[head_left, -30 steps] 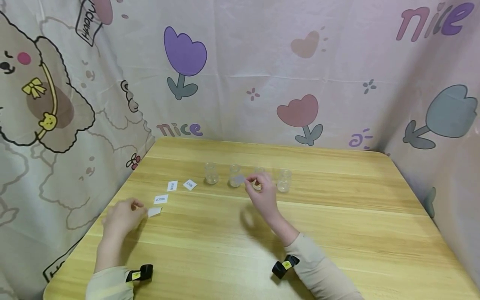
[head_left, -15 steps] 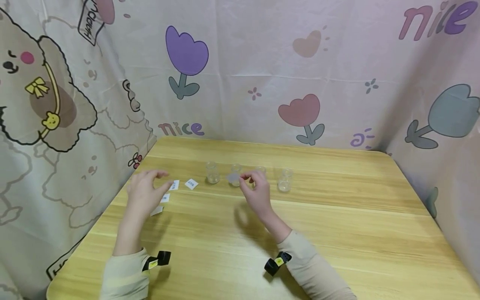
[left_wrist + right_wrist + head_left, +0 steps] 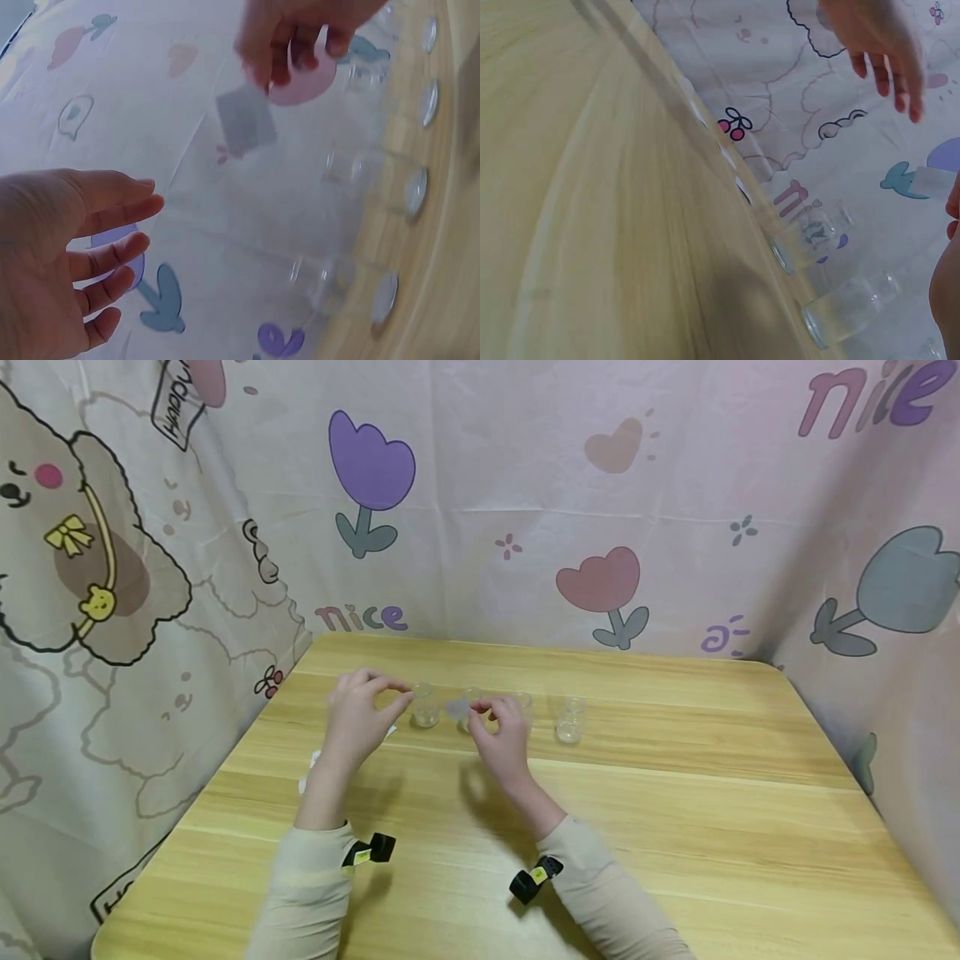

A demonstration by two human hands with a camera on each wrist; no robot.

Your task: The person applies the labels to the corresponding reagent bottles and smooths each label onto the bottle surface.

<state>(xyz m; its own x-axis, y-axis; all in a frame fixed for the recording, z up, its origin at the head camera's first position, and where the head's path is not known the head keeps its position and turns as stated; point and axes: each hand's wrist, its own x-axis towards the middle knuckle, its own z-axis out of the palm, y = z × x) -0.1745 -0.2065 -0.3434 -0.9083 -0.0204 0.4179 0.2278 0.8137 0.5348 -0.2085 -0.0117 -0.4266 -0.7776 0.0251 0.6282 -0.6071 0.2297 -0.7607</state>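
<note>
My right hand (image 3: 501,735) pinches a small pale square label (image 3: 456,708) between thumb and fingertip, raised above the table. In the left wrist view the label (image 3: 246,120) hangs by one corner, its face looking blank and grey. My left hand (image 3: 360,714) holds nothing; its thumb and fingers are loosely bent with a gap between them, beside the leftmost clear glass bottle (image 3: 426,714). Behind my right hand stand two more bottles, partly hidden, one of them a glass bottle (image 3: 525,703). The rightmost glass bottle (image 3: 570,723) stands upright in full view.
Other white labels lie on the left of the wooden table (image 3: 675,827), mostly covered by my left arm; the edge of one paper label (image 3: 303,785) shows. A patterned cloth (image 3: 480,460) hangs behind the table and at both sides.
My left hand has left the labels on the table and moved right and away from me towards the bottles. My right hand has shifted slightly left with the pinched label.
</note>
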